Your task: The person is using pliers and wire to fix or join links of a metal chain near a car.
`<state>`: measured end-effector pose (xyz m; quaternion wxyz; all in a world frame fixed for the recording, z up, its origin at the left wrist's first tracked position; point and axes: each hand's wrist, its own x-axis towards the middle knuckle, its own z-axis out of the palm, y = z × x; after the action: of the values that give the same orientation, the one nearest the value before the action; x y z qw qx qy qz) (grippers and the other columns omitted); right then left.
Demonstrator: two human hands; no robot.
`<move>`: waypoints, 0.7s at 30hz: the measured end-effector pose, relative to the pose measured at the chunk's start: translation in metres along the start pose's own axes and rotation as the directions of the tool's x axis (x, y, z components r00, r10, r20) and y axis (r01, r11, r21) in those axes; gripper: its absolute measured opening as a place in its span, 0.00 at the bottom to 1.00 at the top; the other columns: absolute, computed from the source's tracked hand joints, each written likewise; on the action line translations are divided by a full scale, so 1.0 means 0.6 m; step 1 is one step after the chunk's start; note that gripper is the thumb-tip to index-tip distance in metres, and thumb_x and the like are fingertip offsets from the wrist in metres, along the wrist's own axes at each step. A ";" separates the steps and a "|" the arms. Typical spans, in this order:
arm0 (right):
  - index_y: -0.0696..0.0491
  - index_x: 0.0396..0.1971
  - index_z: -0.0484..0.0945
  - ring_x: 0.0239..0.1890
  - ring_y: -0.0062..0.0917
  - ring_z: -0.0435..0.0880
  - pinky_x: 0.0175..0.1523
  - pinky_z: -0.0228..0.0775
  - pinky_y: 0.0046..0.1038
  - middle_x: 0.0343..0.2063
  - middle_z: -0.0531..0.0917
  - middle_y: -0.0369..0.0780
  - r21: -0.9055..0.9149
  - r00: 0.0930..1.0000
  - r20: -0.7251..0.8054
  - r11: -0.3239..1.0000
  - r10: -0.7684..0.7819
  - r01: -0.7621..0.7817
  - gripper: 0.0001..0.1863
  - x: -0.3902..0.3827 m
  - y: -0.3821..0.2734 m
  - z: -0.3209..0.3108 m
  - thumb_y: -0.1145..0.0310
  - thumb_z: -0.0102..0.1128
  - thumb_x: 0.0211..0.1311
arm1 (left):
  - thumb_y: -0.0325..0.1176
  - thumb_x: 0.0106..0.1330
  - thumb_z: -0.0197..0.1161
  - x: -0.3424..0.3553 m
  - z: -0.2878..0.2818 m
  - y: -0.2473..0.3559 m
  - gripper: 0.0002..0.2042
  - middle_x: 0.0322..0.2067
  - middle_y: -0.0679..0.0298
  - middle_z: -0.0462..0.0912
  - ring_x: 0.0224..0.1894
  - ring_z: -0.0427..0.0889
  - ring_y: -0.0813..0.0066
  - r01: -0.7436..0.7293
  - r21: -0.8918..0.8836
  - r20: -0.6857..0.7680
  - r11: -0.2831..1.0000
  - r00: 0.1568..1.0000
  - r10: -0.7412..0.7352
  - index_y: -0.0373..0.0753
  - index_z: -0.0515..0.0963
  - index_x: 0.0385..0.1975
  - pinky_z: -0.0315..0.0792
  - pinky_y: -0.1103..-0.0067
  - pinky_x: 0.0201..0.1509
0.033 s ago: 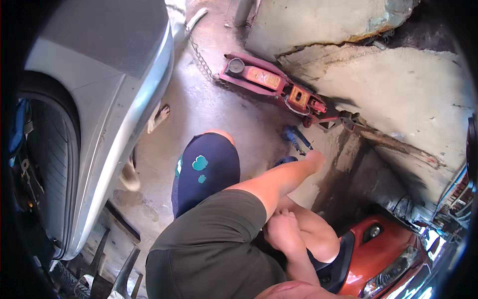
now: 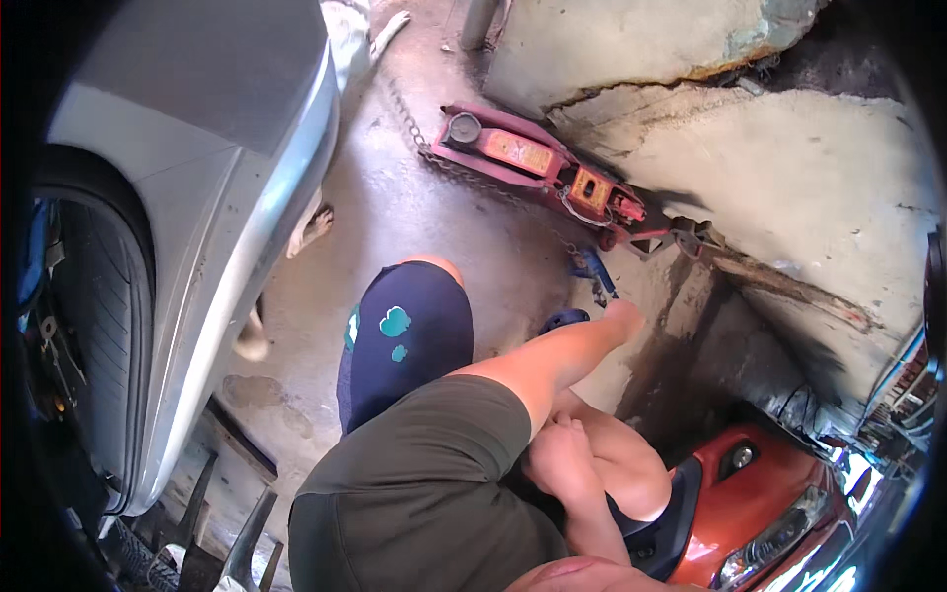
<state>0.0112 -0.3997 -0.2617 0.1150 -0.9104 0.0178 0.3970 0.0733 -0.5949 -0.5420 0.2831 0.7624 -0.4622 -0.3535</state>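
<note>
left hand (image 2: 623,318): I see it reaching toward the blue tool (image 2: 594,271), grip unclear
right hand (image 2: 560,456): loosely closed, holds nothing
floor jack (image 2: 538,163): untouched, parked by the wall

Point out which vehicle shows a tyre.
The silver car on the left, black tyre in its wheel arch. The orange-red vehicle, lower right, shows only bodywork and a headlight.

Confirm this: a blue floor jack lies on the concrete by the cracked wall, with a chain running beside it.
Wrong in one respect: the floor jack is red, not blue. The head view shows it lying on the concrete by the cracked wall, with the chain beside it.
</note>
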 end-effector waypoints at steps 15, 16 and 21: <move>0.51 0.44 0.85 0.44 0.36 0.83 0.44 0.72 0.39 0.40 0.86 0.41 -0.066 0.998 -0.035 0.996 0.052 -0.054 0.13 -0.035 0.030 0.030 0.63 0.59 0.63 | 0.34 0.58 0.64 -0.039 0.096 0.114 0.08 0.34 0.57 0.91 0.38 0.90 0.54 -0.491 0.119 0.217 0.863 0.861 0.460 0.43 0.89 0.30 0.84 0.59 0.37; 0.50 0.42 0.85 0.42 0.36 0.83 0.42 0.71 0.38 0.39 0.85 0.41 -0.057 0.994 -0.106 0.998 -0.006 0.000 0.12 -0.038 0.031 0.035 0.63 0.58 0.63 | 0.33 0.58 0.63 -0.017 0.079 0.088 0.08 0.33 0.57 0.90 0.37 0.90 0.54 -0.420 0.094 0.206 0.902 0.895 0.395 0.43 0.89 0.30 0.84 0.59 0.37; 0.49 0.32 0.83 0.35 0.33 0.80 0.37 0.68 0.36 0.32 0.83 0.39 0.042 0.888 -0.457 0.995 -0.059 0.088 0.08 -0.068 0.022 0.062 0.63 0.58 0.60 | 0.35 0.63 0.60 0.071 -0.061 0.076 0.10 0.36 0.50 0.89 0.40 0.90 0.51 -0.312 0.202 -0.075 0.928 0.940 0.332 0.42 0.88 0.30 0.83 0.58 0.43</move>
<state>-0.0454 -0.4064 -0.2591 0.1508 -0.9740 0.0219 0.1677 0.0930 -0.6485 -0.4975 0.2889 0.7172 -0.5964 -0.2156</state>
